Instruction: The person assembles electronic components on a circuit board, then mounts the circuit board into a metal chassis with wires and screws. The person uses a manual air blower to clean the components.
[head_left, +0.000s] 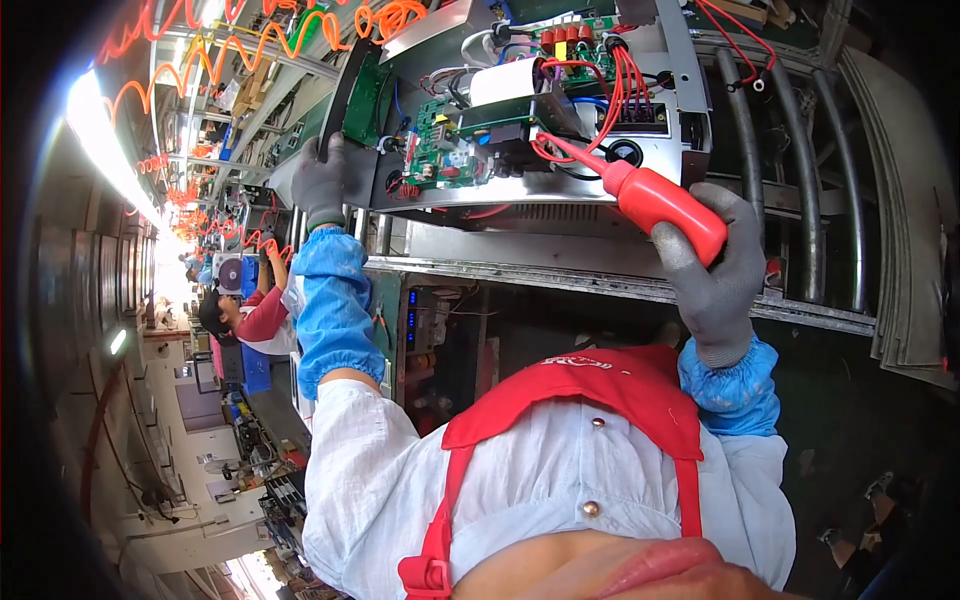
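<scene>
An open metal chassis [690,60] lies in front of me with green circuit boards [440,150], a white cylindrical part [503,82] and bundled red wires [622,90] inside. My right hand [715,270], in a grey glove, is closed around a red squeeze bottle [668,208]. The bottle is tilted, its thin nozzle [565,147] pointing left into the chassis beside the red wires. Whether the tip touches anything is hard to see. My gloved left hand [322,183] grips the near end of the dark panel [350,95] on the chassis's left side.
The chassis rests on a conveyor with metal rollers [800,180] and a near rail [600,284]. Red ring-ended leads [750,60] lie at the far right. Flat grey sheets [890,200] stand beyond the rollers. Orange coiled hoses [270,40] hang upper left; a co-worker [255,315] is farther left.
</scene>
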